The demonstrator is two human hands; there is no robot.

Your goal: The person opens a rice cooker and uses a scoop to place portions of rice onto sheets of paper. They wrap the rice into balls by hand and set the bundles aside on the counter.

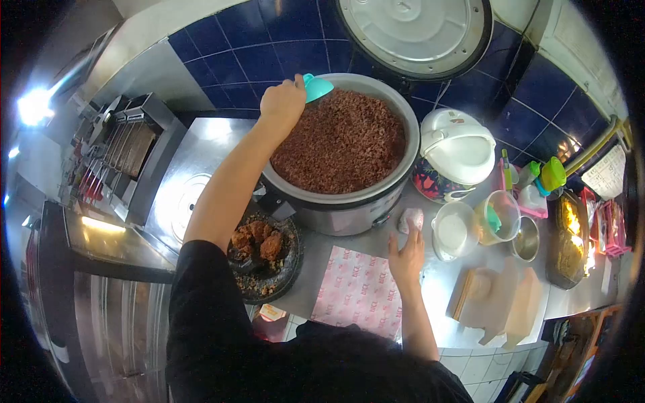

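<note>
My left hand [282, 104] is closed round the handle of a turquoise rice scoop [318, 88] at the far left rim of a big rice cooker [411, 144]. Reddish-brown rice [342, 144] fills the cooker almost to the rim. My right hand [407, 258] has its fingers stretched out over the steel counter, fingertips right by a small pink-and-white wrapped bundle [410, 220]. Just left of that hand lies a sheet of pink printed wrapping paper [356, 289], flat on the counter.
A black pan [295, 258] with fried pieces [271, 246] stands left of the paper. Right of the cooker are a flowered white thermos pot [460, 148], a white tub [453, 230], a clear tub [498, 216], a metal bowl [526, 242] and an opened carton [500, 302]. The cooker's lid [420, 33] stands raised behind.
</note>
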